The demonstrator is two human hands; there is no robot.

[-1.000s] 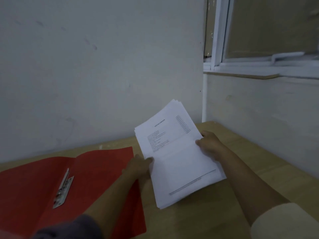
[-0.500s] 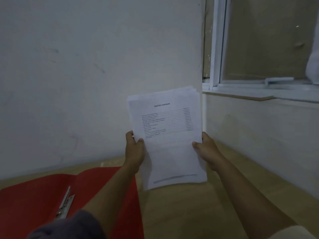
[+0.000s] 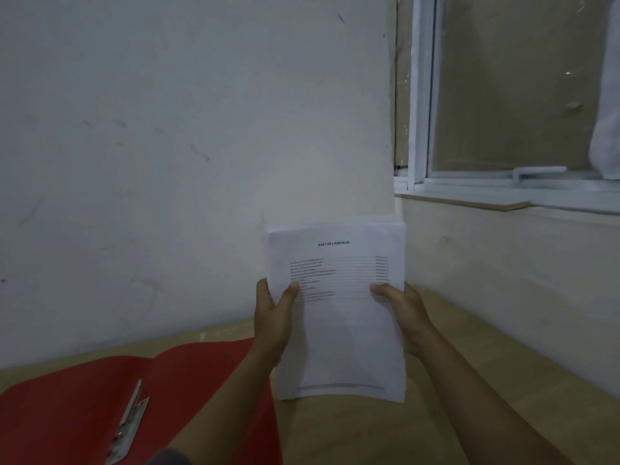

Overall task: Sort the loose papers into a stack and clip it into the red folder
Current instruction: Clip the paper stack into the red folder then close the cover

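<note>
Head view: a paper stack [image 3: 339,330] is held upright and facing the camera, with its long edges vertical. The top sheet carries the printed heading "DAFTAR LAMPIRAN" above rows of small listed lines. The left hand [image 3: 273,317] grips the stack's left edge about halfway up, thumb pressed on the front sheet and fingers out of sight behind. The right hand [image 3: 402,313] grips the stack's right edge at the same height, also with its thumb on the front. The sheet edges are slightly uneven at the top. The stack's bottom edge sits low over the wooden table [image 3: 335,431]; whether it touches the wood cannot be told. To the left of the stack and lower, the red folder [image 3: 84,407] lies open and flat on the table, its right part crossed by the left forearm. The folder's metal fastener [image 3: 129,424] lies along its fold, well left of the stack. Behind the stack is a scuffed white wall [image 3: 184,162], and above and right of the stack a white-framed window [image 3: 513,88]
</note>
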